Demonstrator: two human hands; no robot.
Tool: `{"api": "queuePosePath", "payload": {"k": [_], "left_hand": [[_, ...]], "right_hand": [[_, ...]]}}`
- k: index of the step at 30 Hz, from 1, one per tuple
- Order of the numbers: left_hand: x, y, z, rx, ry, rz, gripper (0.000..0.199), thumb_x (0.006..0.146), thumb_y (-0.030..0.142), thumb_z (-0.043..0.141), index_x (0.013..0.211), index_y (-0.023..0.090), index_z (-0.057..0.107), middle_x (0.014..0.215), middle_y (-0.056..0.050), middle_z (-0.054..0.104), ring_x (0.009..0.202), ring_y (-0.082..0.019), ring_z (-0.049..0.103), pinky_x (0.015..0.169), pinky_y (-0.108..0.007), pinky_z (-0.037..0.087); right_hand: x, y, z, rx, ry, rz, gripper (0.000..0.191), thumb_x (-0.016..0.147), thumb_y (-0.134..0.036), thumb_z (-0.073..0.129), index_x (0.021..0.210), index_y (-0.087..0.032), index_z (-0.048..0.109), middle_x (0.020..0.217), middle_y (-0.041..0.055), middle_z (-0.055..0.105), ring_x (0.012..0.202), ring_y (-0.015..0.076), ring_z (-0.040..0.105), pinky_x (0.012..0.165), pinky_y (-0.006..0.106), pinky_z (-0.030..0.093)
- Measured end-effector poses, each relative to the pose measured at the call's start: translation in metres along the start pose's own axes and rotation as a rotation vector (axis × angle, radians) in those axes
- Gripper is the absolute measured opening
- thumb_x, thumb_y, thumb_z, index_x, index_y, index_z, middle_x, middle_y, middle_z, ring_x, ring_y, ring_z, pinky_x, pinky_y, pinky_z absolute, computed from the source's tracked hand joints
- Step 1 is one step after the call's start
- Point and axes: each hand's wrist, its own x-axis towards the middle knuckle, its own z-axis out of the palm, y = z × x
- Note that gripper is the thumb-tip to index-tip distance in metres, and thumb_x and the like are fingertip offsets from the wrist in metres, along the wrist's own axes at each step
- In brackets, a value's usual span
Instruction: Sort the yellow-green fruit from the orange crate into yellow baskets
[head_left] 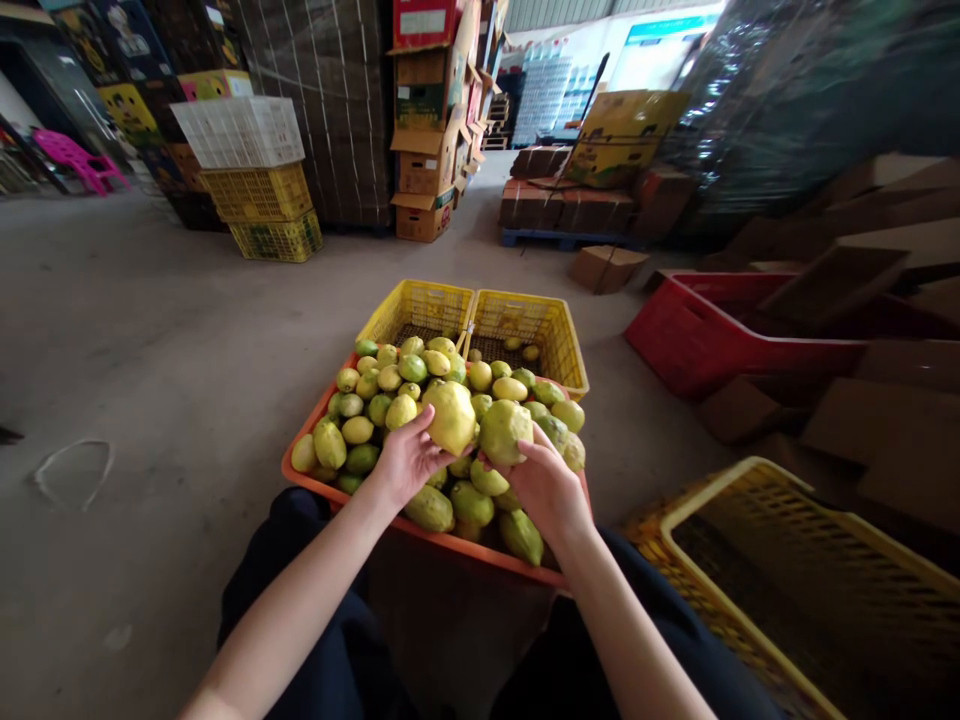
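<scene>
My left hand [409, 457] is closed around a large, knobbly yellow lemon [451, 417]. In my right hand [546, 480] I grip a second lemon [506, 432], greener and rounder than the first. Both fruits are held up side by side over an orange crate [307, 472] heaped with lemons. Those in the heap range from yellow to green, among them a green lemon [520, 537] near the front edge. My fingers on the far side of each fruit are partly hidden.
Two yellow crates [568, 345] stand just beyond the orange one, with a few lemons in the right one. A yellow crate [757, 590] sits by my right leg. Behind it are a red bin [690, 325] and flattened cardboard [892, 420]. Stacked crates [259, 192] stand back left.
</scene>
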Motion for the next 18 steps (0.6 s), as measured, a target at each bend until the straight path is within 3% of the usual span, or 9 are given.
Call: {"api": "queuePosePath", "payload": {"k": [6,10,13,18], "left_hand": [[-0.006,0.001,0.008,-0.106,-0.025,-0.066,0.045,0.108,0.028,0.038,0.148,0.013,0.053,0.119,-0.017,0.077,0.106,-0.031,0.079,0.090,-0.046,0.067],[-0.006,0.001,0.007,-0.095,0.013,-0.078,0.041,0.107,0.036,0.046,0.139,0.014,0.060,0.097,-0.012,0.078,0.085,-0.026,0.080,0.067,-0.033,0.065],[-0.006,0.002,0.008,-0.072,0.086,-0.074,0.037,0.107,0.037,0.049,0.130,0.013,0.064,0.084,-0.009,0.076,0.064,-0.019,0.074,0.056,-0.025,0.061],[-0.005,0.003,0.007,-0.096,0.032,-0.113,0.062,0.109,0.055,0.035,0.117,0.004,0.069,0.074,-0.013,0.074,0.056,-0.020,0.070,0.048,-0.026,0.057]], "right_hand": [[0.001,-0.006,-0.001,0.121,0.024,0.134,0.022,0.068,-0.027,0.069,0.090,-0.022,0.068,0.086,0.0072,0.078,0.068,0.0235,0.071,0.056,0.034,0.061],[0.000,-0.005,-0.001,0.116,0.058,0.160,0.017,0.076,-0.032,0.070,0.089,-0.021,0.069,0.075,0.0055,0.076,0.056,0.0212,0.067,0.045,0.030,0.054],[-0.001,-0.005,0.005,0.144,0.159,0.191,0.019,0.074,-0.031,0.078,0.090,-0.023,0.069,0.075,0.0021,0.076,0.053,0.0181,0.065,0.040,0.026,0.051],[0.001,-0.003,0.011,0.263,0.301,0.258,0.018,0.077,-0.029,0.081,0.088,-0.026,0.066,0.077,-0.0007,0.078,0.066,0.0208,0.074,0.058,0.032,0.065]]}}
